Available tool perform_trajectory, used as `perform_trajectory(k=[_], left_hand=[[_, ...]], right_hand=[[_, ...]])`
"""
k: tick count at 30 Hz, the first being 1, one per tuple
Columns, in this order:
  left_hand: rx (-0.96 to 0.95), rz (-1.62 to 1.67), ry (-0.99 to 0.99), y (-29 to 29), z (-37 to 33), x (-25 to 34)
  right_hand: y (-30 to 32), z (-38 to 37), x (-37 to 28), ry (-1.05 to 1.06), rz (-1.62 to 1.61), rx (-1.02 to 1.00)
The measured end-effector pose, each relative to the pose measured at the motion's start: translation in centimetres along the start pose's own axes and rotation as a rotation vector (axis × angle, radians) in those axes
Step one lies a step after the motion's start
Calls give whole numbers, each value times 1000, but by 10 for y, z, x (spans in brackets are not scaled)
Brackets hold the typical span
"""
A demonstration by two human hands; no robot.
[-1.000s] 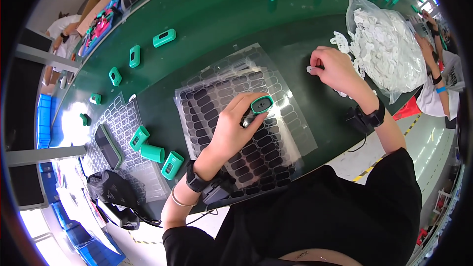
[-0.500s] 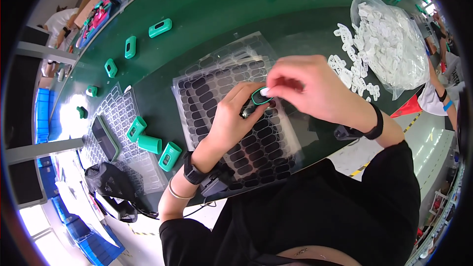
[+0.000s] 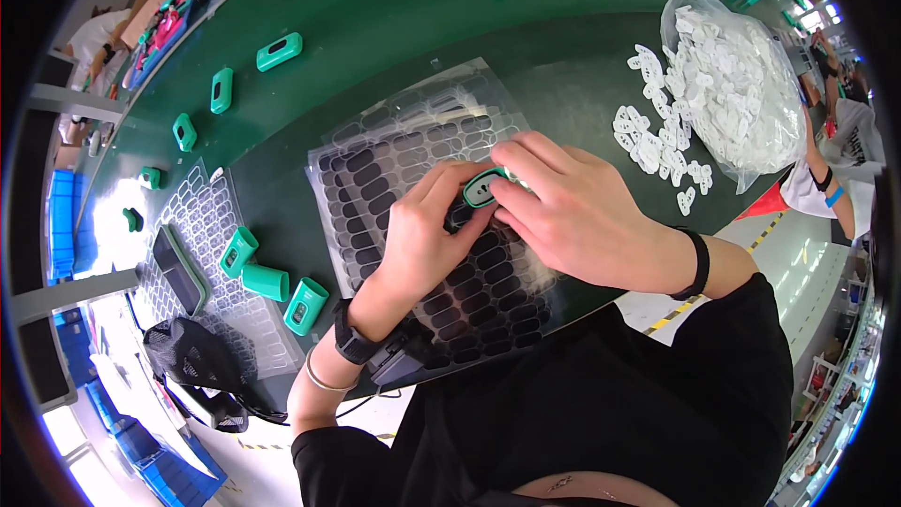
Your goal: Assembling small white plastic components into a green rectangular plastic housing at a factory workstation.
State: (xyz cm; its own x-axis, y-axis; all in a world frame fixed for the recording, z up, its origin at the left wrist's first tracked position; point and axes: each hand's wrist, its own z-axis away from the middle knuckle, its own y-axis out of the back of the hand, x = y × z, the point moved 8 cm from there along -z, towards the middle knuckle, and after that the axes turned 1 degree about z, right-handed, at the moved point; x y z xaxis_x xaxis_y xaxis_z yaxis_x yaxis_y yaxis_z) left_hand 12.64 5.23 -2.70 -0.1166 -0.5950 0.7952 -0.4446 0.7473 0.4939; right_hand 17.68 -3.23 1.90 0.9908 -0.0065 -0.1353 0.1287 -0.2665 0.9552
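A green oval plastic case (image 3: 472, 195) is held end-up over the stacked clear sheets, with a white slotted piece (image 3: 482, 190) seated in its opening. My left hand (image 3: 424, 216) grips this case from the left, fingers and thumb closed round it. On the other side, my right hand (image 3: 568, 202) is closed with thumb and fingertips pressed on the case's rim. Whether anything else lies under those fingertips is hidden. Beneath both hands lie the clear sheets with dark-looking oval cut-outs (image 3: 361, 178).
A clear bag of white plastic pieces (image 3: 732, 84) stands at the right, loose white pieces (image 3: 662, 145) beside it. Several green cases (image 3: 305, 306) lie at the left, near a phone (image 3: 180, 268) and a black mesh item (image 3: 192, 357). More green cases (image 3: 280, 52) line the green belt.
My right hand has turned and lowered onto the case. The white piece, pinched in its fingers before, now sits in the case opening. The whole view has shifted slightly.
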Motion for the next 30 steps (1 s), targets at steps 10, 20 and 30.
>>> perform_trajectory(k=[10, 20, 30], left_hand=[[-9, -39, 23, -1, 2, -1], [8, -179, -62, 22, 0, 17], [188, -139, 209, 125, -179, -133]], right_hand=[[10, -15, -3, 171, -105, -93], [20, 3, 3, 101, -255, 196], [-53, 13, -9, -226, -223, -93]])
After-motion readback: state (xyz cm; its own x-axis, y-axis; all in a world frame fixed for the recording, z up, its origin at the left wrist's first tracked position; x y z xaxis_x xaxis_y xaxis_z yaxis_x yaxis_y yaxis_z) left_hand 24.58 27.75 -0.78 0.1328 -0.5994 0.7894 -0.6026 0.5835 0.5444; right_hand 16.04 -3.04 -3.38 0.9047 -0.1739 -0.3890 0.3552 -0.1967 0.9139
